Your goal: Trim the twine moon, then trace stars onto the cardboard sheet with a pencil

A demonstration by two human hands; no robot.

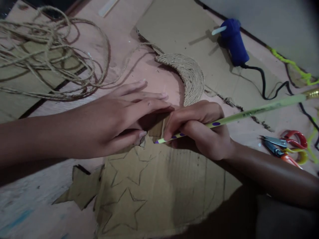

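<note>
Your left hand (117, 116) lies flat, fingers spread, on the star-marked cardboard (159, 189); your right hand (199, 129) fingers pinch a green pencil (239, 114), tip on it

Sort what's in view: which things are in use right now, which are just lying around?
In use:
- pencil, gripped in the right hand
- cardboard sheet with drawn stars, pressed flat by the left hand

Lying about:
- loose twine
- twine-covered crescent
- blue glue gun
- scissors
</note>
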